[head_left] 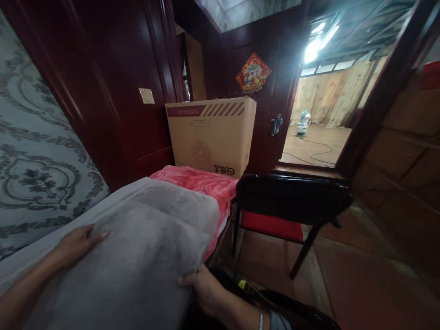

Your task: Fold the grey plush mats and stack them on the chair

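Cloth (140,243), grey, left of chair (292,199); right hand (206,286) pinches its chair-side edge, left hand (77,240) the opposite edge, fingers closed; even tension should keep it flat.

Your cloth (147,247) fills the lower left of the frame, with your left fingers (99,238) at its left edge and your right fingers (187,280) at its right edge. Beyond it lies the blanket (192,181), and behind that stands the box (209,133), upper centre. Right of the blanket is a chair (292,201); behind the chair, upper right, a doorway frames a fan (303,123) on the floor (330,137). A wall (37,169) bounds your left.
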The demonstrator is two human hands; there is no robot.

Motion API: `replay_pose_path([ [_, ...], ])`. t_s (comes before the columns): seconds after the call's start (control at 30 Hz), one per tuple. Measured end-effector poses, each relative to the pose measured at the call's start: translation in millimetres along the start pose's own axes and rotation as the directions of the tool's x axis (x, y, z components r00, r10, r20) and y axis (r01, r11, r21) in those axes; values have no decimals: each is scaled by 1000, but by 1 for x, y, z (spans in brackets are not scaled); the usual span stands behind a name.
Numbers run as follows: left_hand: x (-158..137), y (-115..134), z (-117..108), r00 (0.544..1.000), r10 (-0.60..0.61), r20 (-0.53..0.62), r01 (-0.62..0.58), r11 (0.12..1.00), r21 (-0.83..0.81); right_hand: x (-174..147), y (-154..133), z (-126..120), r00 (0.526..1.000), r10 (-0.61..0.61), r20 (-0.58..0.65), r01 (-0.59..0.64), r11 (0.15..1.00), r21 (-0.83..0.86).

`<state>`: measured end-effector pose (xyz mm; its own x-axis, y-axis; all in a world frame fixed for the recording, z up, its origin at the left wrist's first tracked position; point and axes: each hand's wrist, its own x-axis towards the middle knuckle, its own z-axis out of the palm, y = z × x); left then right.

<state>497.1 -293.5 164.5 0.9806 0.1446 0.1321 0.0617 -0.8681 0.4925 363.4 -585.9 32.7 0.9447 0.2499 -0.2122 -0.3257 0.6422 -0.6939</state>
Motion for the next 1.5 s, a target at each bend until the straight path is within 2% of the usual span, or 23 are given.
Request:
replay_pose_path([
  [0.07,10,49,1,996,89,-22,-88,995,46,-15,-16,-21,991,-118,-64,118,993,-2],
  [0.13,16,112,4,963,267,-35,-263,962,79,-31,-33,-44,962,-226,-151,228,974,-10],
  [0.2,18,185,10,895,444,-42,-437,891,124,-47,-51,-67,915,-319,-248,329,944,1],
  [0.27,17,264,19,788,616,-29,-603,779,171,-61,-68,-87,847,-387,-365,425,905,28],
  [0.33,13,345,32,681,732,-27,-713,670,208,-72,-89,-104,735,-458,-500,536,844,14],
  [0.4,5,421,47,565,825,-3,-806,553,210,-78,-114,-116,574,-561,-597,656,751,-76],
  [0.43,-1,455,56,526,850,-1,-833,516,200,-79,-128,-122,483,-617,-621,709,692,-136],
  [0.5,-16,511,77,465,882,-78,-861,471,192,-76,-156,-133,331,-708,-623,788,571,-231],
  [0.57,-34,546,105,405,895,-186,-879,437,193,-67,-180,-149,225,-759,-611,837,472,-277],
  [0.6,-42,554,122,378,908,-179,-893,409,187,-62,-188,-158,191,-768,-611,853,438,-284],
  [0.67,-56,554,159,334,942,-40,-931,337,142,-51,-198,-180,167,-756,-633,869,416,-267],
  [0.8,-65,513,232,234,959,162,-972,231,39,-39,-203,-216,264,-721,-641,877,456,-152],
  [0.83,-65,501,245,230,954,192,-973,229,27,-37,-203,-221,286,-718,-634,877,463,-128],
  [0.97,-64,473,268,243,957,160,-970,237,56,-35,-205,-233,374,-669,-642,849,525,-53],
  [1.07,-64,472,270,236,964,120,-971,229,75,-41,-201,-244,458,-647,-610,797,603,-42],
  [1.1,-64,473,270,236,965,116,-971,229,73,-46,-199,-249,469,-655,-593,786,615,-57],
  [1.17,-62,474,270,230,966,117,-973,224,58,-62,-197,-262,433,-682,-589,796,596,-105],
  [1.27,-56,474,269,210,969,127,-977,212,0,-95,-208,-286,259,-695,-671,833,512,-208],
  [1.33,-51,471,268,210,970,122,-974,218,-59,-116,-227,-300,153,-678,-719,799,513,-314],
  [1.37,-48,469,267,222,968,118,-969,233,-84,-125,-239,-305,123,-683,-720,758,533,-376],
  [1.4,-45,466,266,243,964,112,-962,254,-99,-131,-252,-309,119,-701,-703,704,559,-438],
  [1.43,-41,463,266,272,957,103,-954,282,-105,-135,-266,-310,137,-726,-674,643,583,-497],
  [1.5,-30,456,266,366,928,70,-924,371,-93,-138,-291,-308,226,-763,-606,513,622,-592],
])
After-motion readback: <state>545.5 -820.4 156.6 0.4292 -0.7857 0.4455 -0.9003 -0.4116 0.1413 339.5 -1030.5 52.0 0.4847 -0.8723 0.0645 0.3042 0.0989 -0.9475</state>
